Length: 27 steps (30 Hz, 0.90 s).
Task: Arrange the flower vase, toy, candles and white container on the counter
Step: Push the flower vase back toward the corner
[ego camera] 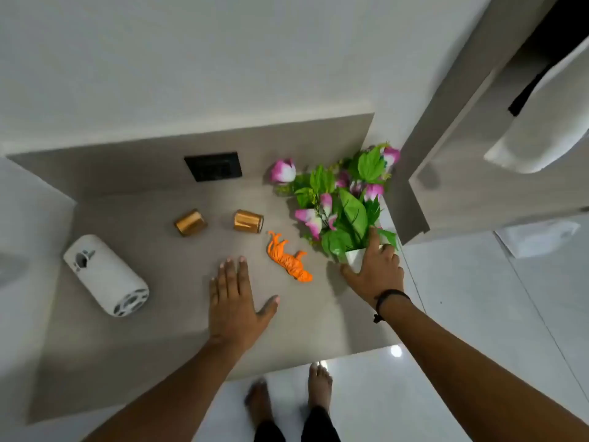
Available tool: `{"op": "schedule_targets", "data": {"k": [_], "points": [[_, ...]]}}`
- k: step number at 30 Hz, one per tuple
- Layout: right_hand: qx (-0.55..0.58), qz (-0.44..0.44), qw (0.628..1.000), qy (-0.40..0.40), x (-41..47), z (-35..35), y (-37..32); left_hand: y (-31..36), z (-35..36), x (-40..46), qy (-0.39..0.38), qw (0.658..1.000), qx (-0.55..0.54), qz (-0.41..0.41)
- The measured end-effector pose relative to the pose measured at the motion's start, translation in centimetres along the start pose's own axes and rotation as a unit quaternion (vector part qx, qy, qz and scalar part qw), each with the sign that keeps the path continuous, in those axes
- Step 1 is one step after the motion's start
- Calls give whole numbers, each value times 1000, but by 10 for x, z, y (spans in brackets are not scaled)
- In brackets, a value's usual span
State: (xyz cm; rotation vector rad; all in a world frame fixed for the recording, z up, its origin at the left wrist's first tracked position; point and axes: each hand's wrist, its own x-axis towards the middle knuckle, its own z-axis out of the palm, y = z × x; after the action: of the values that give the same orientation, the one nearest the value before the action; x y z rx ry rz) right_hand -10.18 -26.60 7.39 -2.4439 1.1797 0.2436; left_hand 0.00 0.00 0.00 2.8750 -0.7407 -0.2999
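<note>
My right hand (373, 269) grips the small white vase (354, 257) at the counter's right edge; its pink flowers and green leaves (342, 202) lean away toward the wall. Flat on the grey counter (159, 330), palm down with fingers spread, rests my left hand (234, 303), holding nothing. An orange toy tiger (288, 261) lies on its side between my hands. Two gold candles lie tipped over further back, one at left (190, 222) and one at right (248, 221). The white cylindrical container (106, 275) lies on its side at the left.
A black socket plate (213, 166) sits on the back wall of the counter. A cabinet side (414, 173) rises right of the flowers, with a white towel (541, 122) hanging beyond. My bare feet (288, 397) stand on glossy white floor tiles below the counter's front edge.
</note>
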Motion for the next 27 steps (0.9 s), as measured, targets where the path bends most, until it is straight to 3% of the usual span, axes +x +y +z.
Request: {"op": "schedule_targets", "data": {"k": [4,6,11,20,27], "points": [[88,12,996,32,17,12,3,-10,16,0,3,1000,28,-11],[145,5,986,87,21,21,6,-10,22,1,6,1000,29,-6],[295,-34,930,216,23,47,6,-12,25,2,30,999,34,7],[446,-44,850,275,86,68,-32,-16,37,3,59,997,47,16],[470,-32,829,302,137,62,-54,-18,37,4,48,997,55,14]]}}
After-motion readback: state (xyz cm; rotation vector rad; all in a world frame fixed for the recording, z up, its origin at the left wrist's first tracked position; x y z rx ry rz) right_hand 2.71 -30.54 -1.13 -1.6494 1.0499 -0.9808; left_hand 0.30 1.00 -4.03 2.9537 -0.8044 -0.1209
